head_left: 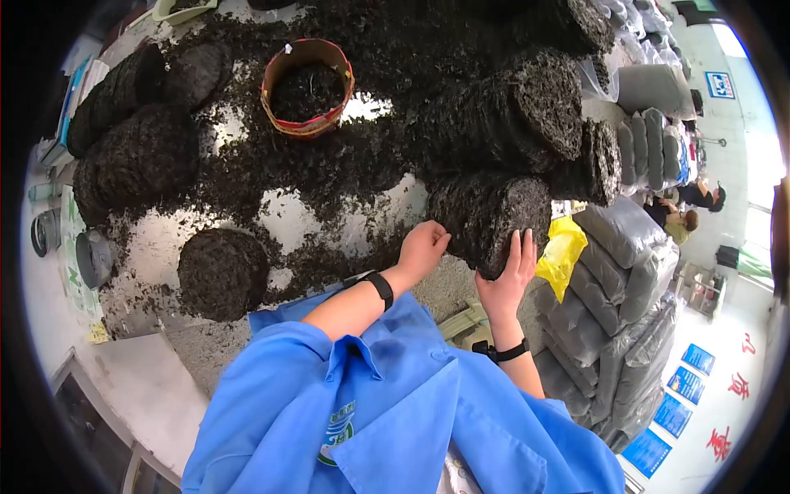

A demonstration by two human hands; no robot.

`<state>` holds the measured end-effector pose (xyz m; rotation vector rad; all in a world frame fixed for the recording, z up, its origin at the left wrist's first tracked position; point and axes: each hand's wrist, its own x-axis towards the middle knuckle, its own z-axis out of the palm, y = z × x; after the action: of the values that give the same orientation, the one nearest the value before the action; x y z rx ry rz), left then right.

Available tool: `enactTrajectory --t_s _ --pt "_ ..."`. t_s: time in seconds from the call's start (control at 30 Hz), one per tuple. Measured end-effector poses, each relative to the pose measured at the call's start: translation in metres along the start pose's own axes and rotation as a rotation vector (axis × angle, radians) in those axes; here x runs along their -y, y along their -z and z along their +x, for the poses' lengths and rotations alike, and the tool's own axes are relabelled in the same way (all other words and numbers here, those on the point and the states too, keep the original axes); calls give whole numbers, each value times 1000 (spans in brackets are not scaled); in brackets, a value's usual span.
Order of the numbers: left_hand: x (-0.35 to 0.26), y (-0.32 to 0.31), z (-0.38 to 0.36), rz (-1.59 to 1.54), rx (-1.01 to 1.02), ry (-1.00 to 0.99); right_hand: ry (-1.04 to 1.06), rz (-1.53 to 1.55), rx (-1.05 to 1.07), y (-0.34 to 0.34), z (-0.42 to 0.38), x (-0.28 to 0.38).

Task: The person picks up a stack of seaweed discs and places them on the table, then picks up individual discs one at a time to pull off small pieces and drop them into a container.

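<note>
A stack of dark, round, flaky discs (485, 216) lies on its side at the near edge of the table. My left hand (424, 249) touches the stack's left end, its fingers curled together; whether they pinch anything is too small to tell. Against the right end face rests my right hand (508, 276), fingers stretched out and lying on the discs. A single dark disc (223, 274) lies flat on the table to the left. Behind it stands a round red-rimmed container (308, 125) with dark flakes inside.
More disc stacks (527, 107) lie behind my hands, others (136, 156) at the left. Loose flakes cover much of the white table (288, 218). A yellow bag (562, 255) hangs at the right, beside piled filled bags (617, 280). People (699, 198) are far right.
</note>
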<state>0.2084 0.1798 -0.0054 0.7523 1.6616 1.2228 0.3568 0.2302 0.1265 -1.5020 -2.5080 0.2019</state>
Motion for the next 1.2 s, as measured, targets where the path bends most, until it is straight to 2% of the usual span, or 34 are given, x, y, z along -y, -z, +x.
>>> enactTrajectory --t_s 0.03,0.13,0.2,0.27,0.3,0.37,0.4,0.43,0.47,0.53,0.6,0.67,0.7,0.73,0.8,0.87,0.9,0.93,0.97,1.0,1.03,1.07,1.1,1.17,1.2 --pt "-5 0 2 5 24 77 7 -16 16 0 1 -1" --pt "-9 -9 17 124 -17 142 20 -61 42 0 5 3" --pt "-12 -3 29 193 -42 125 29 -87 42 -2 9 6" --pt "-27 15 35 305 24 89 3 -82 35 -5 11 4" --pt "-45 33 42 288 -25 37 5 -69 23 -7 13 0" --pt "-81 82 68 193 -318 -280 69 -81 -41 -13 15 -7" --pt "-100 111 85 93 -400 -330 61 -65 -43 -13 17 -10" --pt "-126 148 99 282 -382 -234 69 -66 -40 -13 23 -13" --pt "-130 174 124 223 -539 -408 81 -70 -39 -11 29 -15" --pt "-120 230 169 654 -590 -529 70 -50 -31 -6 32 -14" --pt "-138 254 172 997 -552 -136 82 -42 -14 -3 34 -14" --pt "-159 267 137 946 -504 -168 86 -43 3 9 37 -9" --pt "-157 275 118 881 -433 -268 73 -12 63 21 39 -5" --pt "-151 282 95 815 -359 -362 59 20 128 32 39 -1" --pt "-126 298 36 690 -367 -403 62 80 124 47 39 -1" --pt "-82 323 -19 682 -461 -368 144 110 32 56 37 -2" --pt "-62 335 -49 764 -502 -289 195 128 -124 62 40 8" --pt "-42 342 -77 842 -546 -244 199 128 -124 58 42 19" --pt "-24 349 -105 916 -536 -130 142 337 -143 51 45 35" --pt "-6 351 -129 1016 -564 -142 84 547 -161 43 49 55" --pt "2 344 -150 1072 -588 -57 -15 764 -42 26 57 83" --pt "19 344 -166 1091 -530 46 -115 977 78 3 73 116" --pt "35 341 -173 1126 -545 71 13 1054 124 -24 96 145" --pt "54 335 -183 1150 -556 91 -147 1161 345 -94 162 176" --pt "59 334 -182 1174 -556 120 -243 1190 320 -149 207 172"
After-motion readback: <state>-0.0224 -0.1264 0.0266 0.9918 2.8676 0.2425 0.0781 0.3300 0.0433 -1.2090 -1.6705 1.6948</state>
